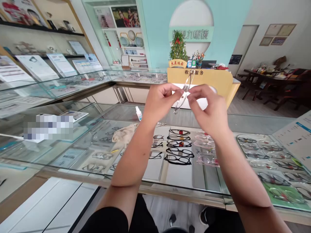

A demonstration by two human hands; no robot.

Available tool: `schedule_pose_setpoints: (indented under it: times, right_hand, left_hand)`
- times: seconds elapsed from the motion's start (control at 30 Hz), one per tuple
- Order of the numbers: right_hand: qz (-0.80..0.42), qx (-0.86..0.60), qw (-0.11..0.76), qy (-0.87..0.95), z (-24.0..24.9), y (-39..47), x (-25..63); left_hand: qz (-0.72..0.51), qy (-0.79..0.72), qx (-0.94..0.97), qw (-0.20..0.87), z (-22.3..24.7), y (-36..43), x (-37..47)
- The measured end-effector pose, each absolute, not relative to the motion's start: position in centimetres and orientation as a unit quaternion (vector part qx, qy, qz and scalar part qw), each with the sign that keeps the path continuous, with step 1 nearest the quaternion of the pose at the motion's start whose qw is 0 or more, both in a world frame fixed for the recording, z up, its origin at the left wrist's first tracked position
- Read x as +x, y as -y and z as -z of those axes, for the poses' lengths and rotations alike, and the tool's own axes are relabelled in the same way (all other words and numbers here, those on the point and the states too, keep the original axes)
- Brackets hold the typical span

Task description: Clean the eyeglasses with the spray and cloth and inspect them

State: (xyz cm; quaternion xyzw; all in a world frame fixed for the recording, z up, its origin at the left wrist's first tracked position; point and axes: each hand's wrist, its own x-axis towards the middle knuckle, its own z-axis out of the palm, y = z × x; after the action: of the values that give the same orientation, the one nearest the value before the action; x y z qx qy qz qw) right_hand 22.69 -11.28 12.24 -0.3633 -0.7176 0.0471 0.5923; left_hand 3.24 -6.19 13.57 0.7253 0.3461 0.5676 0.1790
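Note:
A pair of eyeglasses with a thin, clear-looking frame is held up in front of me, tilted almost upright above the glass counter. My left hand pinches it near the middle, thumb against forefinger. From the other side my right hand grips the same middle part between thumb and fingers. One lens points up and the other down between my hands. Exactly which part each fingertip presses is too small to tell. Below, on the counter, lie a crumpled beige cloth and a small white bottle.
Under the glass countertop several rows of eyeglasses are laid out. Papers rest on the counter at left. Further back stand a yellow reception desk and, at right, a dark wooden table. A printed sign leans at right.

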Motion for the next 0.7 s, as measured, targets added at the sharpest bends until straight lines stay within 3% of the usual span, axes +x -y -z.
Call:
schedule_pose_setpoints:
  times: [0.2,0.4,0.7]
  right_hand:
    - [-0.093,-0.346,0.601,0.714,-13.5,11.9,24.1]
    - [-0.053,-0.357,0.549,0.754,-13.8,12.0,24.4]
    - [-0.101,-0.388,0.517,0.756,-13.9,12.6,24.6]
  left_hand:
    - [-0.405,-0.448,0.779,0.169,-13.1,4.7,0.4]
    - [-0.171,-0.535,0.812,0.16,-8.3,2.5,-3.4]
    - [-0.033,-0.612,0.773,0.163,-2.9,-0.6,-8.3]
